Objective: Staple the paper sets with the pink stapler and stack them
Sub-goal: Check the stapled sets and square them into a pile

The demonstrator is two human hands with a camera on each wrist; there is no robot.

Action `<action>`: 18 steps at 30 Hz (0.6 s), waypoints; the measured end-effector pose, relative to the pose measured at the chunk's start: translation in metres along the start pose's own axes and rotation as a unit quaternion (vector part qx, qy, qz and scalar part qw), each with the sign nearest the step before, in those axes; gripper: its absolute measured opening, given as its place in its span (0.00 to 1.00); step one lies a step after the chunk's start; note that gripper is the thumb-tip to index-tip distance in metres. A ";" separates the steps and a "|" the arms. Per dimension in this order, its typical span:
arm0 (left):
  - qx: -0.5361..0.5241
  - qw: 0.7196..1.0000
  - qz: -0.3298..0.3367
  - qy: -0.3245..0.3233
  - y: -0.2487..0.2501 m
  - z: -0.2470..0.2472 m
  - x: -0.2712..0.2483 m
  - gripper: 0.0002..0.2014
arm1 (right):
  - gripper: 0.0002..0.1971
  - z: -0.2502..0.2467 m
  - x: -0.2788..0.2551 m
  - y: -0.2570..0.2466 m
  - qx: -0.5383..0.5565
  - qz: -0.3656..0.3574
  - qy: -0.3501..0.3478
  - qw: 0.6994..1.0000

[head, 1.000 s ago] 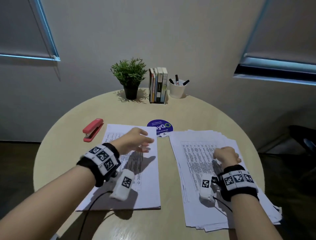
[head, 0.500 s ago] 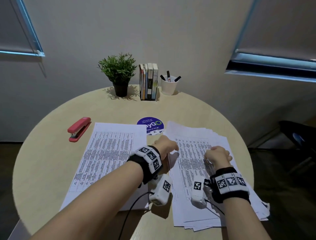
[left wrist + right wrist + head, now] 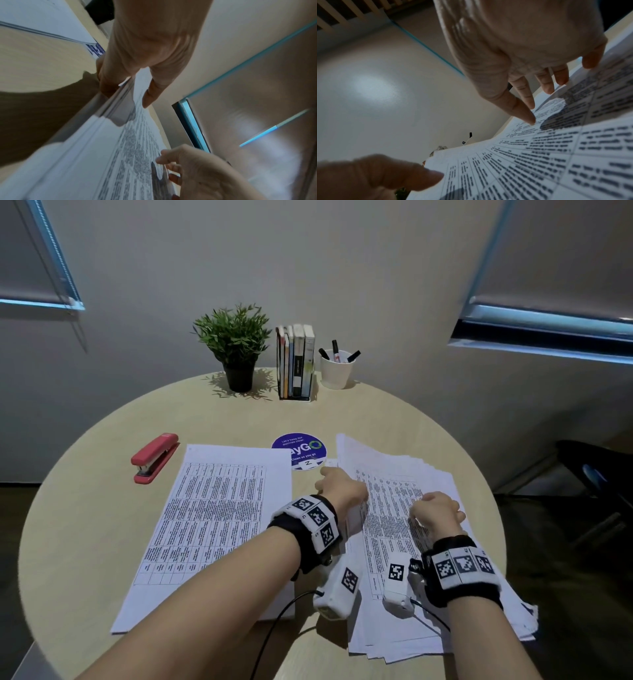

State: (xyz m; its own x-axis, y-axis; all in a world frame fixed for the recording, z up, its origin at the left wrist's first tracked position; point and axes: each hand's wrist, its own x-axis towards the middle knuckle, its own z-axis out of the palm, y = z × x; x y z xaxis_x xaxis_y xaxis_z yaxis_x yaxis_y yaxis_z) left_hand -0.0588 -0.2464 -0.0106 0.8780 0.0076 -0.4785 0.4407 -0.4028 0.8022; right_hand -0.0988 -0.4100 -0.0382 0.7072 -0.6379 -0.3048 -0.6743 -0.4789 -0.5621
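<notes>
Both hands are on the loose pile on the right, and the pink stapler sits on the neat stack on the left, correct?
Not quite. The stapler lies on the bare table, left of the neat stack and apart from it, as the head view shows. Both the left hand and right hand are on the loose pile.

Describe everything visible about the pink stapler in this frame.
The pink stapler lies closed on the round wooden table, at its left side, just left of the far corner of the flat paper set. Its pinkish-red, plastic-looking body shows a pale strip between top arm and base at the near end. It points diagonally away to the right. Nothing touches it; both hands are at the right paper pile.
</notes>
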 end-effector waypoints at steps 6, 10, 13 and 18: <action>-0.061 0.997 -0.004 -0.039 -0.002 -0.011 0.000 0.13 | 0.26 0.000 -0.002 0.000 -0.002 -0.005 -0.003 1.000; -0.011 1.000 -0.003 -0.027 -0.007 -0.008 0.000 0.20 | 0.27 -0.001 -0.004 0.000 -0.008 -0.006 -0.006 1.000; 0.064 0.998 0.020 0.005 -0.006 -0.003 -0.002 0.23 | 0.28 -0.001 -0.005 0.000 -0.007 -0.008 -0.007 1.000; 0.033 0.998 0.031 -0.038 0.001 0.004 -0.004 0.27 | 0.28 -0.002 -0.007 -0.001 -0.009 -0.008 -0.006 1.000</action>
State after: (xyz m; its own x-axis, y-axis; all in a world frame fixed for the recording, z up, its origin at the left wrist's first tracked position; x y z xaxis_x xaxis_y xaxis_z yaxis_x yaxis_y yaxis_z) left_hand -0.0625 -0.2509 -0.0093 0.8856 -0.0883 -0.4561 0.3701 -0.4592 0.8076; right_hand -0.1039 -0.4060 -0.0343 0.7200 -0.6232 -0.3052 -0.6669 -0.5000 -0.5525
